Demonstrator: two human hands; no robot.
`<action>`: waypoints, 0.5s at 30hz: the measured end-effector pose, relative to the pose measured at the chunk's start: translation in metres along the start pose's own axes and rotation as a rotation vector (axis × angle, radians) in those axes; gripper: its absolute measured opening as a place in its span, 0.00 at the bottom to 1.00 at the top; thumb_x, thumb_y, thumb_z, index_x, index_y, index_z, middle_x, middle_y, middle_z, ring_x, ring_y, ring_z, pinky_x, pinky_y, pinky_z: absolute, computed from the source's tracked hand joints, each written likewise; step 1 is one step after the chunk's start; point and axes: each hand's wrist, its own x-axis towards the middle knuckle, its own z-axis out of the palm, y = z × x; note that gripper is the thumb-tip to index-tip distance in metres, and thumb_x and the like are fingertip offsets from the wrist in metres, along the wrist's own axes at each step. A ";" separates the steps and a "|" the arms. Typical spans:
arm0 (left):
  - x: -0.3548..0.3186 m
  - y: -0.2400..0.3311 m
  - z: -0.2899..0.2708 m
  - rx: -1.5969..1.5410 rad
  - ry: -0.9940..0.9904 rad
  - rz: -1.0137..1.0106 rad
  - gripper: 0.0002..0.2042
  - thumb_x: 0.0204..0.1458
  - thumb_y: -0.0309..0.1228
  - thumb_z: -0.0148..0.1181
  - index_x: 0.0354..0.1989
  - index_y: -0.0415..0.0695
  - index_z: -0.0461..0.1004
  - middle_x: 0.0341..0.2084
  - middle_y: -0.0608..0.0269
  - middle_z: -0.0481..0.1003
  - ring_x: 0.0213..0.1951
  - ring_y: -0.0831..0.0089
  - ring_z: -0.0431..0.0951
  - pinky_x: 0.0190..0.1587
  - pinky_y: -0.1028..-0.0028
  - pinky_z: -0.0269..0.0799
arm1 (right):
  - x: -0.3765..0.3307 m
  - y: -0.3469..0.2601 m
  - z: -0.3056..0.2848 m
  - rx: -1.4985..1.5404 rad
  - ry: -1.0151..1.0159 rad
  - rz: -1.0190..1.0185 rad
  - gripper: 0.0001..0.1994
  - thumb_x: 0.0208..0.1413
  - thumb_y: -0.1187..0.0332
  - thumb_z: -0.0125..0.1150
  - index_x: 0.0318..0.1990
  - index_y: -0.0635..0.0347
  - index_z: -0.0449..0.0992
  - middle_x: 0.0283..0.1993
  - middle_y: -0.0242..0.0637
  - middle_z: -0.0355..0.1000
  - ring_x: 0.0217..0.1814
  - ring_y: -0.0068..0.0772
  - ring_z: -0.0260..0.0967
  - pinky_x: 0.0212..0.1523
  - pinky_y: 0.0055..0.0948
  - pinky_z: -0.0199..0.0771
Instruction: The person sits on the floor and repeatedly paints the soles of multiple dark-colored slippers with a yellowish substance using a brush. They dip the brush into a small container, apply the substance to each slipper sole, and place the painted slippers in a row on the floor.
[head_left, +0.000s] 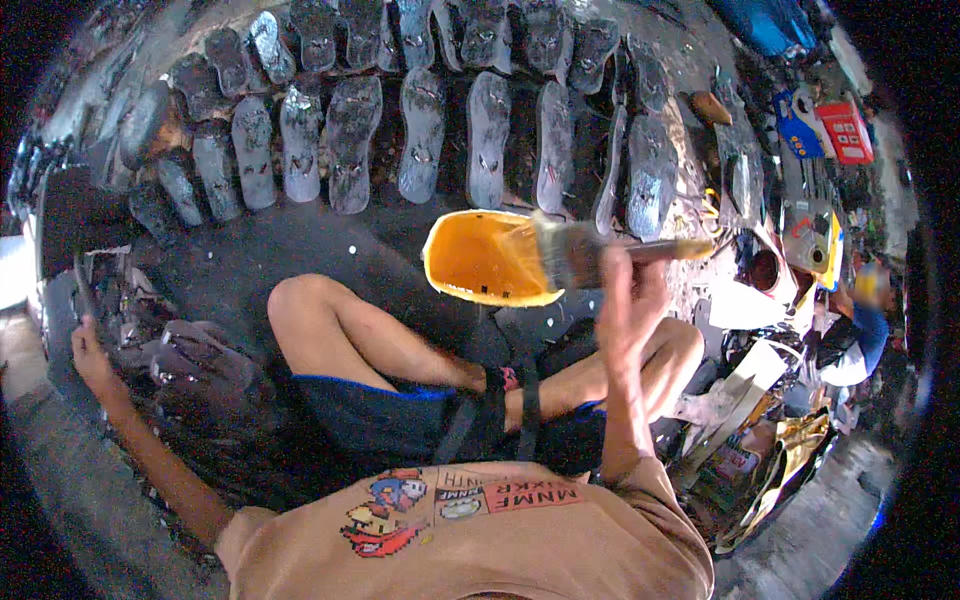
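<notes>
Fingers [622,290] of the right hand [628,320] pinch a wide paintbrush [590,252] by its stiff handle, bristles over the yellow glue container [480,260]; it looks light. The left hand [88,358] reaches toward stacked soles [195,350], its fingers unclear.

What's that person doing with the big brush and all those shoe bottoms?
A person sits cross-legged on the floor. Their right hand holds a wide paintbrush with its bristles at the mouth of a cut-open yellow container. Their left hand reaches out to a dark pile of soles at their side. Rows of grey shoe soles lie spread out in front.
</notes>
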 end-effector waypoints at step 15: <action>-0.283 0.301 0.019 -0.614 -0.486 0.201 0.24 0.53 0.27 0.64 0.61 0.39 0.76 0.64 0.52 0.73 0.59 0.57 0.74 0.64 0.64 0.67 | 0.025 0.002 -0.063 1.135 -0.170 0.622 0.15 0.67 0.62 0.63 0.54 0.62 0.76 0.54 0.43 0.80 0.50 0.36 0.81 0.48 0.35 0.85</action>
